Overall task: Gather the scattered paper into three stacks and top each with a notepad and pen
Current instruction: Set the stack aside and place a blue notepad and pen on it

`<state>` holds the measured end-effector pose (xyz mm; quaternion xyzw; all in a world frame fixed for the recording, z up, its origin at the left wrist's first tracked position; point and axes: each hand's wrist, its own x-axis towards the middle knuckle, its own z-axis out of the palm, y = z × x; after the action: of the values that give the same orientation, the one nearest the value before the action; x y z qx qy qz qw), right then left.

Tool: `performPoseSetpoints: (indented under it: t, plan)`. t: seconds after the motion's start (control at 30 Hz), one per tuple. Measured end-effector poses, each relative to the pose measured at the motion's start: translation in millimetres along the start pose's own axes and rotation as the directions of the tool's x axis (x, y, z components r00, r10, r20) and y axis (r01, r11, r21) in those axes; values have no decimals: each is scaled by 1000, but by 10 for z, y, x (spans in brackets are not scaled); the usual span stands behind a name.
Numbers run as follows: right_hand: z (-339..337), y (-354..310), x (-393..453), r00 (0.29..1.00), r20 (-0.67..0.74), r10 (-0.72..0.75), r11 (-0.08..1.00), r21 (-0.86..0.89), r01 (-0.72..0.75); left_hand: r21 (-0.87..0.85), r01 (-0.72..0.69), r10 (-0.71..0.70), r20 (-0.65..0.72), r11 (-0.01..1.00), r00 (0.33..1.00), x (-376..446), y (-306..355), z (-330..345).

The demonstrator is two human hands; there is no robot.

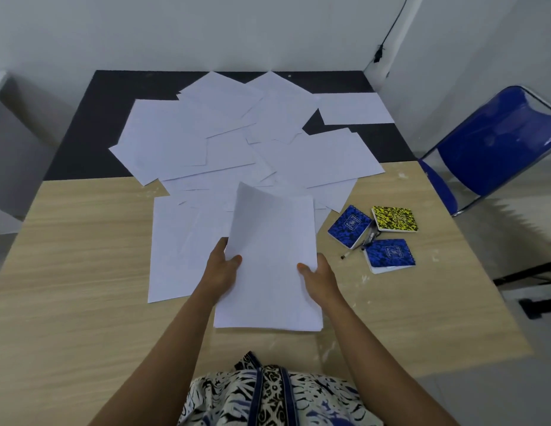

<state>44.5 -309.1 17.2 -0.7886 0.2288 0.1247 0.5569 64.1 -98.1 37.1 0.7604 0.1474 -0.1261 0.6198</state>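
Note:
I hold a small stack of white paper [269,265] by its two long sides. My left hand [221,269] grips the left edge, thumb on top. My right hand [318,276] grips the right edge the same way. The stack's far end curls up; its near end rests on the table. Several loose white sheets [206,142] lie scattered and overlapping beyond it. To the right lie two blue notepads [349,226] [389,255] and a yellow notepad [394,218]. Dark pens [368,239] lie between the notepads, partly hidden.
The table has a light wood near half [83,272] and a black far half [92,118], set against white walls. A blue folding chair [495,146] stands at the right edge. My patterned clothing shows at the bottom.

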Motion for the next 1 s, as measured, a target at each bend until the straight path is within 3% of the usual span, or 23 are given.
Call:
performPoseSetpoints:
  t: [0.4,0.6,0.83,1.0]
  plan:
    - [-702,353,233,963,-238,126,986,-79,-149,73,110,-112,23,991,993,87,-182,645]
    - [-936,398,465,963,-271,-10,973,-225,-53,32,187,-186,-32,982,982,-28,-443,831]
    - [-1001,218,970,947,-144,-287,740,-661,124,14,205,-204,-55,979,977,2,-414,865]
    - [-1069,19,1394,980,-92,-174,585,-811,27,6,214,-213,-68,977,975,5,-410,868]
